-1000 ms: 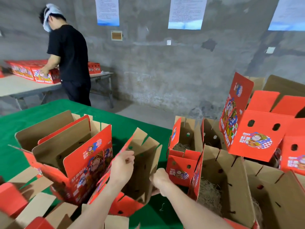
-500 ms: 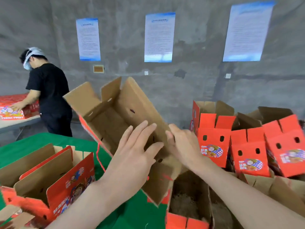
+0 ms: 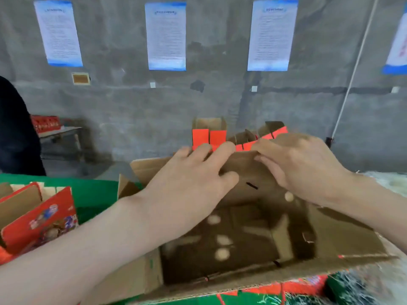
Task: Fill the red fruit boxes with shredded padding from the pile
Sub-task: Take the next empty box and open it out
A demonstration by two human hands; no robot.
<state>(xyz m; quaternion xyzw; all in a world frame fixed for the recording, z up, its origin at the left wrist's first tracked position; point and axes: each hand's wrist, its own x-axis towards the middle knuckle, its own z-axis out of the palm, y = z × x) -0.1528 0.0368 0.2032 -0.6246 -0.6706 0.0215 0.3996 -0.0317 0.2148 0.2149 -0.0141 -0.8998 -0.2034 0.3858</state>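
— Head view: where is the box?
— The open box [image 3: 242, 234] sits right in front on the green bench [image 3: 94, 192], with its brown inside showing.
— And the hands?
— The left hand [image 3: 193, 183] hooks its fingers over the top edge of the far wall, thumb on the inner face. The right hand [image 3: 301, 166] curls onto the same edge, just beside it.
— The padding?
— Pale shredded padding [image 3: 392, 181] lies at the right, beside the box. More red boxes [image 3: 209, 137] stand behind it.
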